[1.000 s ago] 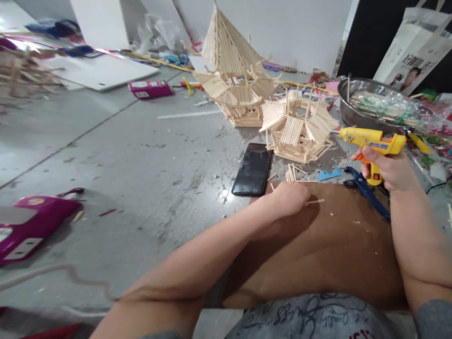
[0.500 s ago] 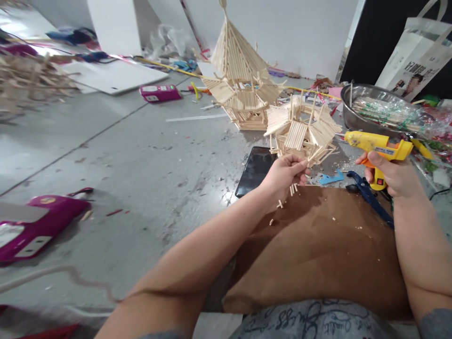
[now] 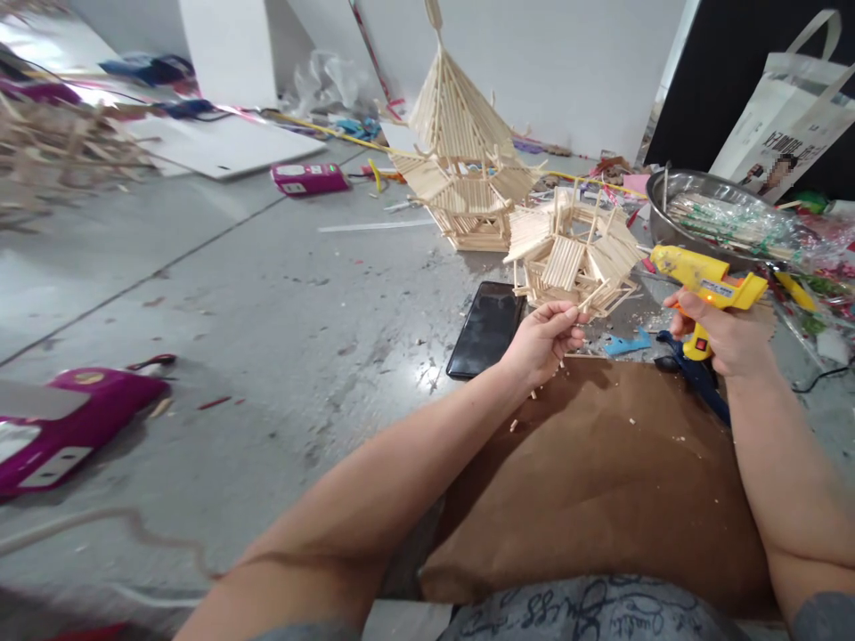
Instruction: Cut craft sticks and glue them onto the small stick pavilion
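My left hand (image 3: 551,338) is closed in a pinch on a small wooden stick (image 3: 583,305), in front of the lower stick model (image 3: 565,258). My right hand (image 3: 721,334) is wrapped round the handle of a yellow glue gun (image 3: 701,276), whose nozzle points left toward that model. A taller stick tower (image 3: 460,116) with a pointed roof stands behind it. Short cut stick pieces (image 3: 514,426) lie on the brown board (image 3: 601,481) below my left hand.
A black phone (image 3: 482,329) lies left of my left hand. Blue pliers (image 3: 701,383) are under my right wrist. A metal bowl (image 3: 708,187) with wrapped sticks sits at the right. Purple devices (image 3: 80,427) lie at the left, and a blue scrap (image 3: 628,342) is between my hands.
My right hand and the glue gun have shifted slightly left and tilted a little. My left hand has moved slightly down, still pinching. The camera view has shifted slightly.
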A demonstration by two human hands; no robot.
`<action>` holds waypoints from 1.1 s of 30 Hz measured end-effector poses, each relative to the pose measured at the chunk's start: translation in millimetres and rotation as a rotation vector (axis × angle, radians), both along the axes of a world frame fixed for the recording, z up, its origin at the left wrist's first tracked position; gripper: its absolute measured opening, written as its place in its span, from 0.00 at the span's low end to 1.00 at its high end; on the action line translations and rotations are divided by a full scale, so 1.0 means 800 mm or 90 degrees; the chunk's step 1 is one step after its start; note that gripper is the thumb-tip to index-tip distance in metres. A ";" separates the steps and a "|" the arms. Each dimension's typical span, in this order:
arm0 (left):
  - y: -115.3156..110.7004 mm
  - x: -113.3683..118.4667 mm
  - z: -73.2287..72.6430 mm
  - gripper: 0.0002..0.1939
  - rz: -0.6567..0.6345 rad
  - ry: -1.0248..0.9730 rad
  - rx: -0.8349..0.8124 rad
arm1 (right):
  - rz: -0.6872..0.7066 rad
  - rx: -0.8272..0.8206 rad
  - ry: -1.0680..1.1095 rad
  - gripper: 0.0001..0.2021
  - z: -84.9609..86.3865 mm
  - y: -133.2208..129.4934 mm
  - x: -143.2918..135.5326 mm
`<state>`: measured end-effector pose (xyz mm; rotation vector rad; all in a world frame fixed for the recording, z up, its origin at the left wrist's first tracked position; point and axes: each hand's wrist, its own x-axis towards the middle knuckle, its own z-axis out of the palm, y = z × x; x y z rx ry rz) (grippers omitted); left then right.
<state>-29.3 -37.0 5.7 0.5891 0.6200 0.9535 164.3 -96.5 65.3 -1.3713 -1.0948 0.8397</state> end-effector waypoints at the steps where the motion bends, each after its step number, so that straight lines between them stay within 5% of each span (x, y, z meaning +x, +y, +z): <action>1: -0.001 0.000 -0.001 0.04 -0.011 -0.011 0.006 | -0.012 0.024 0.013 0.12 0.000 0.005 -0.006; 6: -0.010 0.001 0.002 0.06 -0.095 -0.053 0.040 | 0.043 0.164 -0.008 0.12 0.001 0.033 -0.039; 33: -0.023 0.004 0.016 0.14 -0.064 0.067 0.114 | 0.003 0.119 -0.047 0.13 0.006 0.052 -0.067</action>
